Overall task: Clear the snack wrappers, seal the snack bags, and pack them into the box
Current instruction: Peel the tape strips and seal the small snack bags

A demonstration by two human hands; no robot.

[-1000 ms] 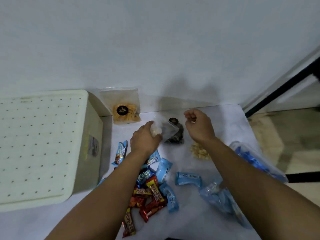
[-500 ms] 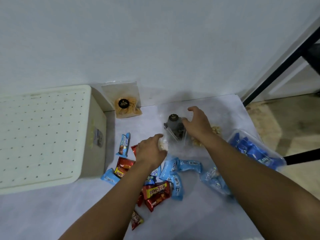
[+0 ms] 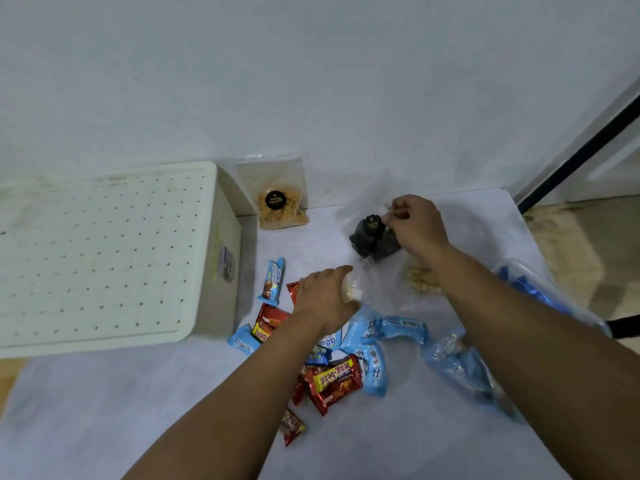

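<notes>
A: From the head view, which step is this?

B: Sealing, I'd judge. The right hand (image 3: 414, 225) pinches the edge of a clear bag of dark snacks (image 3: 372, 237), fingers curled. The left hand (image 3: 325, 299) is closed round something pale, apparently a bag's corner.

A: Next move?

B: Probably pressing the opening shut along its length.

A: Containers?

B: The box (image 3: 104, 258), well left of the left hand, is lidded; contents hidden. A bag of yellow sticks (image 3: 280, 202) leans beyond it. Loose wrappers (image 3: 339, 372) lie under the left wrist; a bag of blue packets (image 3: 530, 285) sits outside the right forearm.
</notes>
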